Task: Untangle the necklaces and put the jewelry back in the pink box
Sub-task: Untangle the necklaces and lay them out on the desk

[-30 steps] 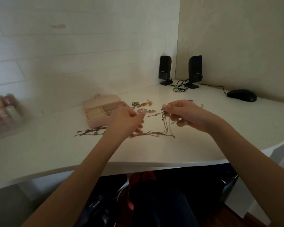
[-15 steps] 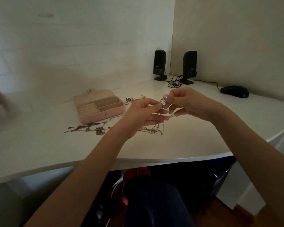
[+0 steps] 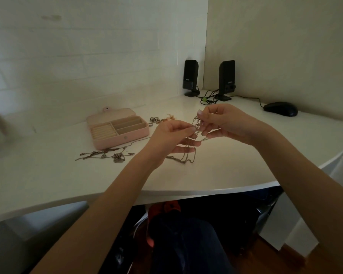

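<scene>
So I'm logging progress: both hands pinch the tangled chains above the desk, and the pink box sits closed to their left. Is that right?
Not quite. The pink box is open, its lid folded back and its beige compartments showing, as the head view makes plain. The rest holds: the left hand and right hand both pinch the tangled chains above the desk, with the box to their left.

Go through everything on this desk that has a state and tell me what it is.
Pink jewelry box: open, compartments look empty.
Tangled thin chain necklaces: pinched by both hands, hanging to the desk.
Left hand: pinching chains.
Right hand: pinching chains.
Dark chain pile: loose on desk.
</scene>
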Action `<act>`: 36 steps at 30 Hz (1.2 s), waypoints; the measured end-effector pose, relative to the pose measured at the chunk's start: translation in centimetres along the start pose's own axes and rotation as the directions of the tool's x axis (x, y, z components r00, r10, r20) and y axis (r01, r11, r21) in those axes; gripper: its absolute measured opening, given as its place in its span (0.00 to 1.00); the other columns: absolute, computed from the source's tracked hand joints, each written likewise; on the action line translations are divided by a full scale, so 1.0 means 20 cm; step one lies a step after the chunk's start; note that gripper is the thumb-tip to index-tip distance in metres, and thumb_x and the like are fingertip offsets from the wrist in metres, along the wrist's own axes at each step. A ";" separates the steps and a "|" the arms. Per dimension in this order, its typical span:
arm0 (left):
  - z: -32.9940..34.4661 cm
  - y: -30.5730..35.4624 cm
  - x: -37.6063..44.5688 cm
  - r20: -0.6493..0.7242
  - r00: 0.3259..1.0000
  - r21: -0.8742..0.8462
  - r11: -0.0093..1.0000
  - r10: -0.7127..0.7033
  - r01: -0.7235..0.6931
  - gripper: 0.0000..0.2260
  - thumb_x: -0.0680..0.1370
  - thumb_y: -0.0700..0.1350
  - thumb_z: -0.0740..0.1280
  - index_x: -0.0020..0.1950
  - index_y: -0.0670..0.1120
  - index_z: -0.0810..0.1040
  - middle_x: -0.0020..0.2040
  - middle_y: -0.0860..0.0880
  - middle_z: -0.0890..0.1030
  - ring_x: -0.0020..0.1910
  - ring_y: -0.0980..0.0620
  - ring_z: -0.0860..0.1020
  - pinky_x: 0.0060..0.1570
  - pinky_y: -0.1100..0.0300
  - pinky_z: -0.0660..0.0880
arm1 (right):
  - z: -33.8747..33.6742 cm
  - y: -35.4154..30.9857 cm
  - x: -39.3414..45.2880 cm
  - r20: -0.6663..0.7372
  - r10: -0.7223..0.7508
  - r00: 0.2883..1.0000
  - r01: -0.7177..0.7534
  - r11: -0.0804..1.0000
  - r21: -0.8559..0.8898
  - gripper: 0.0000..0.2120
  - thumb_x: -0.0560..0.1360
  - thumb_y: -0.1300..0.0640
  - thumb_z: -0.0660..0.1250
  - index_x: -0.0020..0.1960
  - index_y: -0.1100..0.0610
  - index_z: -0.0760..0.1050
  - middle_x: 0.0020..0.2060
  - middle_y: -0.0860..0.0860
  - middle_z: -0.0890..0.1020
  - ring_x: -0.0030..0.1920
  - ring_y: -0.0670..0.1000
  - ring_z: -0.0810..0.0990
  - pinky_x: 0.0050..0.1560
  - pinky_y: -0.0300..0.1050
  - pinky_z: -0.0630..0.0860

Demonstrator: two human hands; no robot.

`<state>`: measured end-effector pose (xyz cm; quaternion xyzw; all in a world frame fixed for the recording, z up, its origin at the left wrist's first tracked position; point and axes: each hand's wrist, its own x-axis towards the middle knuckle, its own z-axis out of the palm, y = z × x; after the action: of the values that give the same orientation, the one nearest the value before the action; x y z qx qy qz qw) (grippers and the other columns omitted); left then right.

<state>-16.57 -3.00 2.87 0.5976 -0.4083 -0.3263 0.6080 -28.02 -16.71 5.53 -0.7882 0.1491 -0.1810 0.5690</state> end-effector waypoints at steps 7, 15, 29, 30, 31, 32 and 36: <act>0.04 0.01 0.00 -0.004 1.000 0.105 0.994 -0.013 0.014 0.04 0.78 0.38 0.61 0.46 0.44 0.75 0.33 0.49 0.76 0.26 0.53 0.76 0.26 0.62 0.74 | 0.01 0.01 -0.01 -0.036 0.011 0.999 -0.008 0.998 0.067 0.14 0.78 0.52 0.62 0.52 0.63 0.73 0.37 0.54 0.82 0.35 0.47 0.81 0.38 0.38 0.80; 0.01 -0.08 -0.01 -0.038 0.995 0.285 0.953 -0.095 0.102 0.05 0.75 0.37 0.60 0.42 0.45 0.74 0.30 0.51 0.76 0.21 0.53 0.71 0.23 0.64 0.61 | -0.06 -0.02 -0.02 -0.227 0.021 0.974 0.073 0.915 0.398 0.11 0.81 0.53 0.57 0.46 0.59 0.70 0.33 0.54 0.82 0.32 0.48 0.82 0.34 0.39 0.80; -0.10 -0.10 0.00 -0.246 0.962 0.227 0.958 -0.116 0.174 0.10 0.77 0.34 0.59 0.38 0.42 0.74 0.37 0.44 0.82 0.28 0.52 0.81 0.21 0.65 0.72 | -0.19 0.18 -0.03 -0.442 0.160 0.883 0.067 0.888 0.455 0.10 0.82 0.54 0.56 0.49 0.60 0.69 0.30 0.53 0.75 0.28 0.47 0.80 0.31 0.39 0.79; -0.10 -0.11 0.00 -0.243 0.962 0.206 0.962 -0.126 0.178 0.10 0.77 0.33 0.60 0.38 0.41 0.75 0.36 0.44 0.82 0.29 0.53 0.81 0.23 0.64 0.74 | -0.20 0.19 -0.03 -0.449 0.162 0.879 0.062 0.894 0.443 0.09 0.82 0.54 0.56 0.50 0.60 0.69 0.31 0.53 0.75 0.28 0.47 0.80 0.31 0.39 0.79; -0.10 -0.11 0.01 -0.234 0.962 0.187 0.965 -0.139 0.185 0.10 0.77 0.33 0.60 0.38 0.41 0.76 0.36 0.44 0.82 0.29 0.54 0.81 0.25 0.64 0.76 | -0.20 0.20 -0.03 -0.461 0.160 0.873 0.060 0.902 0.427 0.09 0.81 0.54 0.57 0.49 0.59 0.70 0.31 0.53 0.75 0.28 0.47 0.80 0.30 0.39 0.79; -0.10 -0.11 0.01 -0.221 0.963 0.170 0.966 -0.154 0.193 0.10 0.77 0.32 0.60 0.39 0.40 0.77 0.37 0.44 0.82 0.29 0.54 0.81 0.27 0.64 0.77 | -0.21 0.21 -0.02 -0.479 0.159 0.863 0.059 0.911 0.409 0.09 0.81 0.54 0.58 0.48 0.59 0.70 0.31 0.53 0.76 0.29 0.47 0.81 0.30 0.39 0.79; -0.12 -0.11 0.04 -0.157 0.968 0.131 0.968 -0.195 0.216 0.10 0.76 0.31 0.61 0.42 0.40 0.80 0.37 0.45 0.83 0.31 0.56 0.81 0.33 0.65 0.78 | -0.28 0.25 -0.03 -0.566 0.152 0.811 0.010 0.962 0.273 0.07 0.79 0.55 0.61 0.45 0.57 0.70 0.30 0.53 0.76 0.27 0.47 0.80 0.28 0.38 0.78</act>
<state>-13.97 -2.79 0.78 0.7019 -0.3224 -0.3130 0.5527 -31.20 -22.84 2.26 -0.6061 0.3199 -0.4096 0.6021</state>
